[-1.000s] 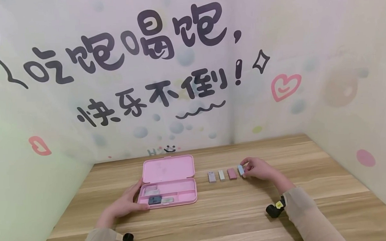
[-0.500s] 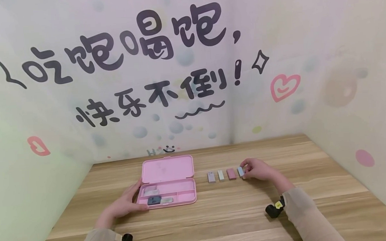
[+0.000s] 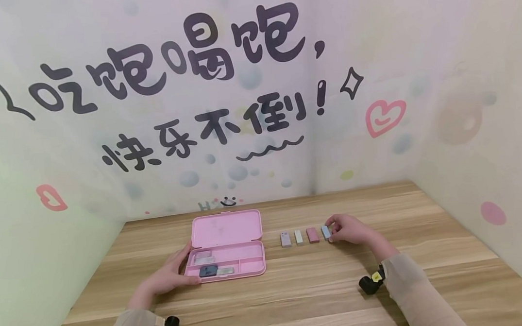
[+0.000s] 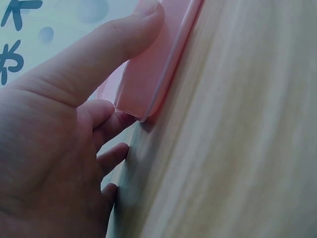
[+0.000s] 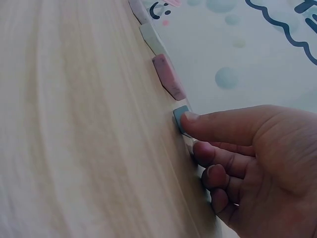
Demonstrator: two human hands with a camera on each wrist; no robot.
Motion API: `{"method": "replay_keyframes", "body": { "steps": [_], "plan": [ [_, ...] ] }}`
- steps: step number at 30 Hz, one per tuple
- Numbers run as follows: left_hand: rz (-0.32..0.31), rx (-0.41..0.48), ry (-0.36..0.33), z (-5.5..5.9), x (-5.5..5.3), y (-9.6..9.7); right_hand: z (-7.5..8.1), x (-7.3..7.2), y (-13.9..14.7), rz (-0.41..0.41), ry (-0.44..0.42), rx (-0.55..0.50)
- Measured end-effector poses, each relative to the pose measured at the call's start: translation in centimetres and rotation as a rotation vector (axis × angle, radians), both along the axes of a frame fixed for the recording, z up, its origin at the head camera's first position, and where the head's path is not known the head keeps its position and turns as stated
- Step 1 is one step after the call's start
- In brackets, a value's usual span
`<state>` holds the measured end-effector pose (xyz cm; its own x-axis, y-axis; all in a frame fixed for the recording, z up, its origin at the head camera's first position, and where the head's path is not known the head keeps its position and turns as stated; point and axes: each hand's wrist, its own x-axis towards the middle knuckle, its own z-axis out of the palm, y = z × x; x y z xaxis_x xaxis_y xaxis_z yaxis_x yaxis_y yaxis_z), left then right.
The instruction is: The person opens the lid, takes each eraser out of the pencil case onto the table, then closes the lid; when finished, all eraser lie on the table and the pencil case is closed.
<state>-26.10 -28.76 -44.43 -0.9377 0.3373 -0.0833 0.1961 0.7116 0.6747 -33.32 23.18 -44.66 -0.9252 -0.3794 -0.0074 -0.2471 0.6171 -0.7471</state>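
In the head view a pink pencil case [image 3: 249, 252] lies with its lid raised toward the wall. My left hand [image 3: 169, 275] holds its left end, thumb at the front and fingers round the side. Inside are a dark block [image 3: 209, 271], a pale block [image 3: 225, 270] and light pieces [image 3: 204, 257] at the back left. My right hand [image 3: 350, 228] pinches a small blue eraser [image 3: 325, 232] standing on the table. Left of it, in a row, come a pink eraser [image 3: 313, 235], a white eraser [image 3: 298, 237] and a lilac eraser [image 3: 285, 239].
The wood-grain table [image 3: 293, 297] meets a printed back wall [image 3: 270, 177] close behind the case and the row. Side walls stand left and right. Each wrist bears a small black camera [image 3: 370, 284].
Both hands keep their places on the pencil case and the blue eraser. The head view has shifted very slightly; otherwise nothing visibly moves.
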Motion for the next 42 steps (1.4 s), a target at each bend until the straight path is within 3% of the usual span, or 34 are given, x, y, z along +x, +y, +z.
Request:
{"method": "replay_keyframes", "body": {
  "steps": [12, 20, 24, 30, 37, 42],
  "plan": [
    [0.008, 0.004, 0.001, 0.3, 0.4, -0.4, 1.1, -0.3, -0.3, 0.029, -0.009, 0.021],
    [0.027, 0.007, -0.012, 0.5, 0.3, -0.6, 3.0, -1.0, -2.1, 0.061, 0.112, 0.09],
    [0.026, 0.006, -0.003, 0.4, 0.2, -0.6, 4.7, -0.9, -4.3, 0.12, 0.134, 0.138],
    [0.019, 0.0, -0.005, 0.4, 0.0, -0.4, 6.4, -0.2, -8.6, 0.295, 0.127, 0.146],
    [0.0, -0.001, 0.021, 0.3, 0.0, -0.1, 6.0, 0.2, -13.8, 0.444, 0.13, 0.132],
    [-0.01, 0.004, 0.031, 0.2, 0.0, 0.0, 5.5, -0.2, -17.7, 0.479, 0.178, 0.166]
  ]
}}
